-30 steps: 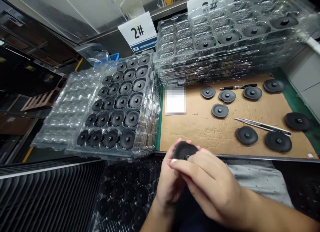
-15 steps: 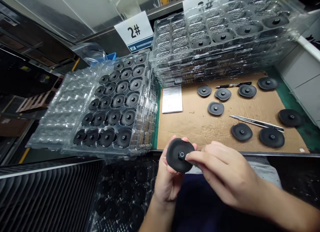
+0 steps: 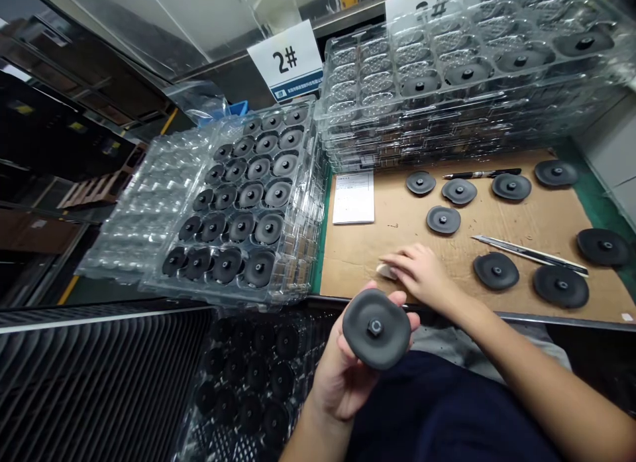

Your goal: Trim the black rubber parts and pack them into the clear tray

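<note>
My left hand point(image 3: 348, 376) is closed round the edge of a black rounded disc point(image 3: 375, 356) with a short stub at its middle, held face up in front of me. Beyond it, my right hand point(image 3: 422, 276) is low over the cardboard point(image 3: 368, 246), its fingertips pinched on a small off-white piece point(image 3: 386, 271) whose kind I cannot make out. Several similar black discs lie spread on the cardboard, among them a loose disc point(image 3: 443, 220) and a bigger-looking one point(image 3: 495, 270) to the right of my right hand.
Left of the cardboard stands a stack of clear trays point(image 3: 293, 250) filled with black discs. Another clear tray stack point(image 3: 358, 140) rises at the back. A utility knife point(image 3: 529, 253), a pen point(image 3: 481, 174) and a white paper pad point(image 3: 354, 198) lie on the cardboard. More discs sit in a tray below point(image 3: 248, 376).
My right hand has left the disc's stub and moved forward to the cardboard, where it pinches the off-white piece. My left hand still holds the disc. The view has shifted a little.
</note>
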Motion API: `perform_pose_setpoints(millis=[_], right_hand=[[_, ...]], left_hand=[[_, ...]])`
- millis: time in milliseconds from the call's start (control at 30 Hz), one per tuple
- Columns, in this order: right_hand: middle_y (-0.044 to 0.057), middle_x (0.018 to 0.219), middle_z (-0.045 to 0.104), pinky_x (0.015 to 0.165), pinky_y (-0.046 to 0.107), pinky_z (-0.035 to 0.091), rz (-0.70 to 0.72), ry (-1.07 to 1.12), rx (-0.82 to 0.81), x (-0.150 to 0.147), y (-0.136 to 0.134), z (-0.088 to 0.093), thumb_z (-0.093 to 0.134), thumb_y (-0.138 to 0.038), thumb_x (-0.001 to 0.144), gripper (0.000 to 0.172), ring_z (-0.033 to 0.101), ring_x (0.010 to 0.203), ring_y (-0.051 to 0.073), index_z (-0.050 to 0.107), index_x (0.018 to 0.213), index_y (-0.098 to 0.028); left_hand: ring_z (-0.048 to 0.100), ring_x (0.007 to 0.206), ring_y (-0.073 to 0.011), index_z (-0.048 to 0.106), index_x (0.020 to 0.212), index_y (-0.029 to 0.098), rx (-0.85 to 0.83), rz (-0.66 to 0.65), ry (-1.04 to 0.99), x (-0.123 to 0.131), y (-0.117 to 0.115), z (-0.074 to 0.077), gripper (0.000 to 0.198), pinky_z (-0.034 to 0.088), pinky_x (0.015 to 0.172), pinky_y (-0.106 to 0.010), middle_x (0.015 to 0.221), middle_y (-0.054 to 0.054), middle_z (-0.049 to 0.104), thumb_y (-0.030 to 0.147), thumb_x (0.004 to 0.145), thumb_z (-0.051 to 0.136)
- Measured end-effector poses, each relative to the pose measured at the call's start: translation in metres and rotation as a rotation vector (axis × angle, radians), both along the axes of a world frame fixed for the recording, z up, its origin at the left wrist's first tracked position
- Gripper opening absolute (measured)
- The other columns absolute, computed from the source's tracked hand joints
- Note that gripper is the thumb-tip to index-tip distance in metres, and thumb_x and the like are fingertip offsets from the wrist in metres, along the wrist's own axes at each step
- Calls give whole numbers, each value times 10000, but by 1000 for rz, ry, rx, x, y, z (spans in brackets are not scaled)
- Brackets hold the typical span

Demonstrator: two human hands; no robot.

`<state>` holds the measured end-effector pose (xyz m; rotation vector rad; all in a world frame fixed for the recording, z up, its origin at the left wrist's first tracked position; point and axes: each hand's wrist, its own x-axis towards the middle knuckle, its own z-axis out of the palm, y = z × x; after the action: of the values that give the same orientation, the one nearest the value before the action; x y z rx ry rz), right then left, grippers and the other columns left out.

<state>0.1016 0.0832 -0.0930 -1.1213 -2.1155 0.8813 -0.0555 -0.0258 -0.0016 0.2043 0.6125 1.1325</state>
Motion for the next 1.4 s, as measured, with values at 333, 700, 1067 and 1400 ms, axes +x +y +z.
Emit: perform_pose_setpoints(millis=[333,700,1067,1400], right_hand=[[55,1111,604,889,383,463,-33,28,-118,14,-37,11,419,-184,903,281,549,1061,202,596,1112,-246],[59,983,671,787,340,517,5,67,-201,21,-54,18,435,-219,902,244,619,938,197,650,1019,-222],[21,990,646,786,253,497,-143,320,-298,36,-61,57,560,-223,867,181,603,920,153,636,1027,-263],[10,880,624,757,266,467,145,404,-580,36,-54,85,607,-283,849,203,595,844,145,643,1049,-273]], left_hand=[[597,1107,-264,572,1199,286,2,36,-99,-7,5,-10,513,477,933,-330,1245,-42,606,439,722,682],[589,1066,-238,338,1324,493,573,188,892,-9,7,-21,664,444,915,-422,1331,-20,504,219,797,635],[523,1137,-266,47,1398,427,770,94,1291,-3,5,-15,1124,393,970,-478,1272,-86,533,-22,624,726],[523,1123,-230,44,1417,368,701,42,1305,2,3,-10,1074,385,975,-382,1253,-77,539,95,658,754]])
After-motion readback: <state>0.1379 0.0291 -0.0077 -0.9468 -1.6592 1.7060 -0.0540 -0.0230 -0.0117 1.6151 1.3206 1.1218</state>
